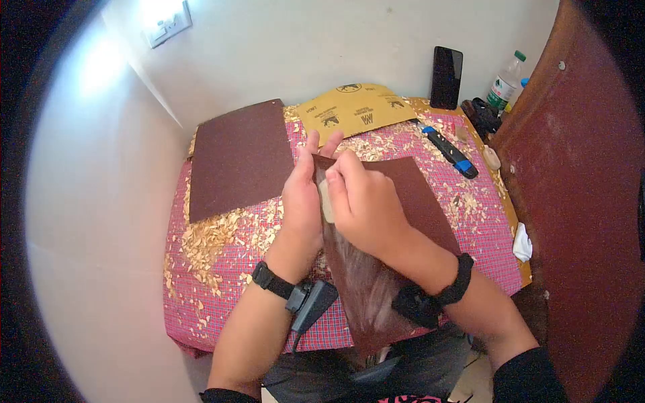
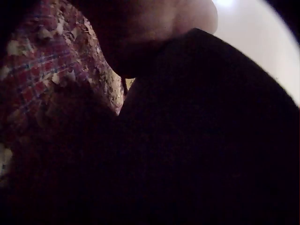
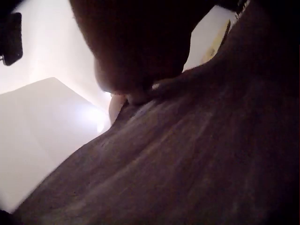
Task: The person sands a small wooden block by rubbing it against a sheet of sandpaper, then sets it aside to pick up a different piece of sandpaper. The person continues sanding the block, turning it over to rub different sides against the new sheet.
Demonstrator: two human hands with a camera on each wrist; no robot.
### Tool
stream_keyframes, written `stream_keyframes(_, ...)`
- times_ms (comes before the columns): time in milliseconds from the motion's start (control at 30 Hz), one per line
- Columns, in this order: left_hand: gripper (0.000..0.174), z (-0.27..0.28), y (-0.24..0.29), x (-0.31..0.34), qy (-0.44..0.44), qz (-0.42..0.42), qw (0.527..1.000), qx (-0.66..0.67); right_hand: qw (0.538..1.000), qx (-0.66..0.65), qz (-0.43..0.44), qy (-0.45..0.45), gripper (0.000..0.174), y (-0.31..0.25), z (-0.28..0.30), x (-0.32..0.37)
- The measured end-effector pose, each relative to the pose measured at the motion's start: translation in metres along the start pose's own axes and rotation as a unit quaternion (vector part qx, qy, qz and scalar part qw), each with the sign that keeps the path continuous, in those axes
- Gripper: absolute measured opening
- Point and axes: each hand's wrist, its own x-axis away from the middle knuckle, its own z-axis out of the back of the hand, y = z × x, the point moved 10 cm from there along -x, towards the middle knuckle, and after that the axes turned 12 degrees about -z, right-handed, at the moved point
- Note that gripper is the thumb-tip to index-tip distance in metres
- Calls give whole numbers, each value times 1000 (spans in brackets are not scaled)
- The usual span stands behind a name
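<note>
In the head view my right hand [image 1: 366,205] pinches a small pale piece with a rounded end [image 1: 327,203], likely wood, against a dark brown sandpaper sheet [image 1: 420,195]. Whitish dust streaks run down the sheet's near part. Along its left edge my left hand [image 1: 302,201] supports the sheet from behind, with straight fingertips showing past the top edge. The sheet slopes down toward my lap. From the right wrist, the streaked sandpaper [image 3: 187,154] fills the lower view, with the right hand [image 3: 136,51] dark above. The left wrist view is mostly dark, the left hand [image 2: 154,28] at top.
A second brown sandpaper sheet [image 1: 238,161] and a yellow-backed one [image 1: 359,111] lie on the checked cloth [image 1: 269,329] among wood shavings [image 1: 208,245]. A blue-black utility knife [image 1: 450,152], a phone [image 1: 446,77] and a bottle [image 1: 505,84] are on the right.
</note>
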Motion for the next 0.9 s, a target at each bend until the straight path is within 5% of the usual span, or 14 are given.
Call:
stream_keyframes(167, 56, 3, -9, -4, 13, -1, 1000, 24, 992, -122, 0, 37, 18, 20, 9, -13)
stream_keyframes(233, 50, -5, -15, 2, -33, 74, 996, 45, 978, -207, -15, 26, 20, 27, 14, -16)
stream_keyframes(300, 45, -5, -15, 4, -14, 79, 996, 47, 937, -342, -61, -32, 22, 33, 9, -17)
stream_keyframes(400, 43, 13, -24, 8, 28, 116, 992, -28, 908, -371, -167, -100, 26, 43, 9, -13)
stream_keyframes(500, 40, 24, -19, 8, 40, 143, 988, -40, 908, -363, -160, -135, 27, 45, 13, -15)
stream_keyframes(700, 40, 21, 4, -3, -12, 55, 987, -149, 910, -389, -33, -141, 46, 32, 26, -21)
stream_keyframes(900, 43, 62, 41, -23, 23, -73, 906, -417, 890, -405, -90, -190, 58, 42, 36, -24)
